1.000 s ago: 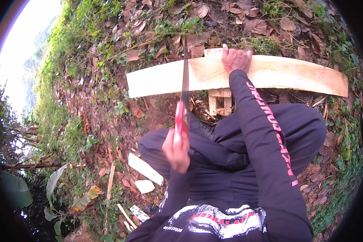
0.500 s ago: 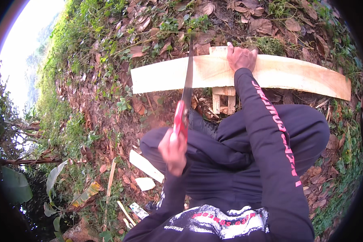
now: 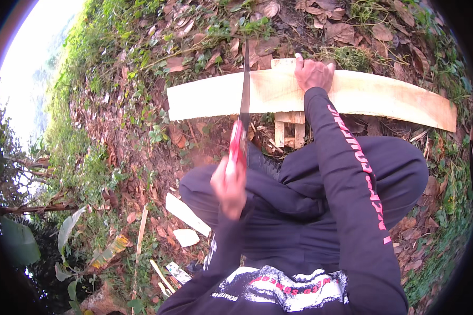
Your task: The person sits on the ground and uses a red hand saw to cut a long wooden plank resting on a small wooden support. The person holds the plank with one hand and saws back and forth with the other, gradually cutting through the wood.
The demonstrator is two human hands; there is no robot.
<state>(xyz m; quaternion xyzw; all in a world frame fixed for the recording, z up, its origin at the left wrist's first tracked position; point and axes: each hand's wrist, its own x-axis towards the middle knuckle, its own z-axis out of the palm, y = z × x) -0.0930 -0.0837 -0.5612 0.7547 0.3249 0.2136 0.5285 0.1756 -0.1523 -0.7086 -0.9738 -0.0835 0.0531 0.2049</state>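
Note:
My left hand [image 3: 229, 184] is closed round the red handle of a handsaw [image 3: 245, 97]. The saw's dark blade lies across a long, pale, slightly curved board [image 3: 207, 97], left of its middle, and its tip points away past the far edge. With its fingers curled over the far edge, my right hand [image 3: 314, 75] grips the board to the right of the blade. Under the board stands a small wooden support [image 3: 290, 137], showing at both edges. Where the teeth meet the wood, the depth of any cut cannot be made out.
My folded legs [image 3: 299, 184] are close to the board's near edge. Pale wood offcuts [image 3: 186, 212] and thin strips [image 3: 141, 236] lie on the ground at my left. Dry leaves [image 3: 339, 32] and green plants surround the board. Large-leaved plants [image 3: 71, 231] grow at the far left.
My left hand has pushed the saw forward, away from me, and the blade reaches farther over the board. My right hand keeps its hold.

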